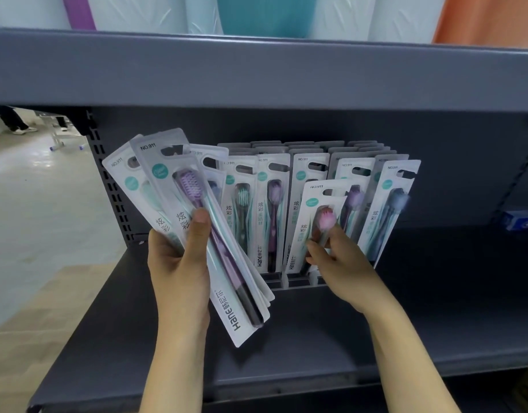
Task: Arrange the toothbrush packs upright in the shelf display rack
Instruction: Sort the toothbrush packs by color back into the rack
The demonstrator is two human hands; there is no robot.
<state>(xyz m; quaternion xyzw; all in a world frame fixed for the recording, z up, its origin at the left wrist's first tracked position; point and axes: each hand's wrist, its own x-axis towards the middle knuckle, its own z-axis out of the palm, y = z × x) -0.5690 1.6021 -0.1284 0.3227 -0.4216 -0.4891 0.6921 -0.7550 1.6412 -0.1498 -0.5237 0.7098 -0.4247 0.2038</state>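
A person's right hand (335,251) pinches a pink toothbrush pack (319,222), lowering it upright into the display rack (289,283) on the grey shelf (316,338), while the left hand (179,257) grips a fanned stack of packs (197,222) kept ready for slotting.

The toothbrush packs (271,210) are glossy clear plastic blisters on smooth printed card. The shelf (316,332) and its perforated upright (113,186) look like matt grey painted metal. The floor (42,210) is smooth with a dull sheen. Rolls (265,13) above look wrapped in shiny film.
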